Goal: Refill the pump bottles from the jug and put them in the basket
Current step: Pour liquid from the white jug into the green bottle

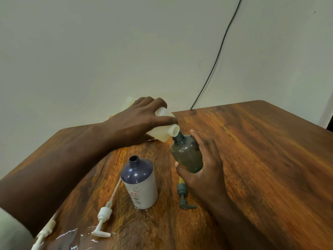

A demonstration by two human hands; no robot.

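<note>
My left hand (137, 121) grips the pale translucent jug (164, 131), tipped so its open spout sits over the neck of a dark green bottle (187, 154). My right hand (203, 165) is wrapped around that green bottle's body and holds it upright on the table. A grey-and-navy bottle (139, 184) with its neck open stands just left of it. Its white pump (104, 213) lies on the table to the left. The green pump (183, 197) lies in front of the green bottle. No basket is in view.
The wooden table (261, 159) stretches to the right and ends at the wall. A second white pump (46, 231) lies at the lower left beside white spilled drops (67, 235). A black cable (218, 56) runs down the wall.
</note>
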